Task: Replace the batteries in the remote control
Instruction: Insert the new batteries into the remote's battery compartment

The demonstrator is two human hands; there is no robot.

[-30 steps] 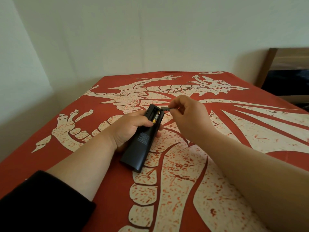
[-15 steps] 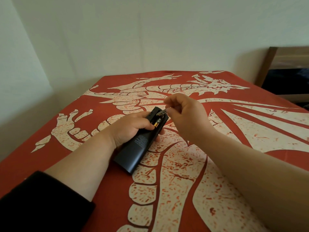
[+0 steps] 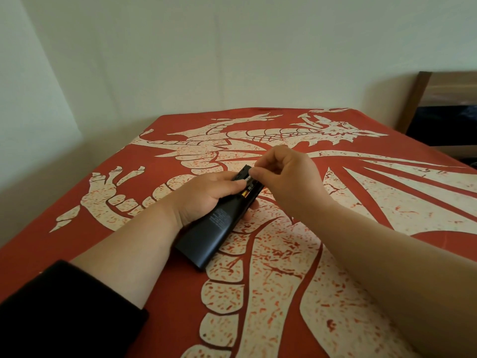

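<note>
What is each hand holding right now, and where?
Left hand grips the remote control around its middle. Right hand pinches a battery at the open compartment's far end.

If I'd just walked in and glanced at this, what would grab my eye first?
Probably the red cloth with its big cream dragon print, spread over the whole surface. At its middle, the left hand grips a black remote control, back side up, with its battery bay open. The right hand pinches a battery at the bay's far end; a gold-tipped one already sits inside.
</note>
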